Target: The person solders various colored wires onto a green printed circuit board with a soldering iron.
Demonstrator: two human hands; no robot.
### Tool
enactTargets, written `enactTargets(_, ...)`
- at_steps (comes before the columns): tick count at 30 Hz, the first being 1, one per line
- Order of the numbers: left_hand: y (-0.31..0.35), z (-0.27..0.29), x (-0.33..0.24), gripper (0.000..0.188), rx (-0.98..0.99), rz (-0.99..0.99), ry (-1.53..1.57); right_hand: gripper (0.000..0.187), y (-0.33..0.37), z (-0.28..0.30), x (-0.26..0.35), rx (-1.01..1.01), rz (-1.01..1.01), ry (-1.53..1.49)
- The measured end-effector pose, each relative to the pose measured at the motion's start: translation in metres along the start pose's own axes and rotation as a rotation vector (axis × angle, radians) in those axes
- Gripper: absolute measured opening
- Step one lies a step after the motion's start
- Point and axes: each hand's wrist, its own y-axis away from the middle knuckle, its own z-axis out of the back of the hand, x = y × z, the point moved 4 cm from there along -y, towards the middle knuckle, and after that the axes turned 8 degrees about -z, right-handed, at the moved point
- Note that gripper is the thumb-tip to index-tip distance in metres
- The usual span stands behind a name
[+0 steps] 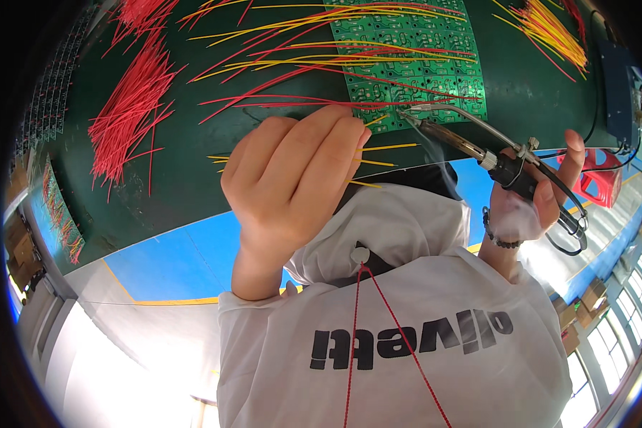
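Observation:
My left hand (pixel 285 171) is closed around several thin yellow wires (pixel 389 148), whose ends stick out on both sides of the fist. Its fingertips are at the near edge of a green circuit board panel (pixel 415 75). In my right hand (pixel 535 196) is a soldering iron (pixel 451 138), with a thin curved metal tube clamped alongside it. The iron's tip reaches the near part of the panel, just right of my left fingers. Faint smoke drifts near the iron. Red and yellow wires (pixel 264 64) lie across the panel and stretch off to its left.
A dark green mat (pixel 192 192) covers the worktable. Loose red wires (pixel 132 107) are heaped at left, and a yellow and red bundle (pixel 553 36) lies far right. A dark blue box (pixel 615 96) with cables stands at the right edge. Below is a red stool (pixel 603 182).

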Motion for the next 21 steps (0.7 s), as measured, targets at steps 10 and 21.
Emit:
enactTargets(10,0.000,0.000,0.000,0.020,0.011,0.012,-0.006,0.064,-0.001,-0.003,-0.002,0.015,0.006,0.090)
enactTargets(21,0.000,0.000,0.000,0.022,0.001,0.006,-0.001,0.061,-0.003,-0.012,0.001,-0.011,0.039,0.143)
